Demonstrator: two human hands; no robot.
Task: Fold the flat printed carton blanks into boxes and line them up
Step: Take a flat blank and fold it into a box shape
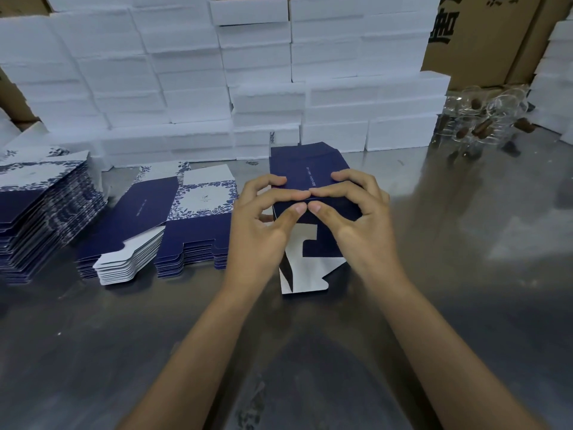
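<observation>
Between the left hand (263, 221) and right hand (356, 218) is a carton (310, 178) of matt navy card, its unprinted inside a smooth pale grey-white. Under both hands, the table (465, 274) is dull brushed metal with soft reflections. Left of the left hand lie flat blanks (192, 212) of the same matt card. Beyond the hands, white foam blocks (186, 88) look rough-grained. Brown corrugated cardboard (480, 41) stands behind, and far right are glossy clear jars (483, 116), perhaps glass.

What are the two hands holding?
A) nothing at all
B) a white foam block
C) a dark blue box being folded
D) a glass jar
C: the left hand and the right hand both grip the half-folded dark blue carton, thumbs meeting on its near edge.
</observation>
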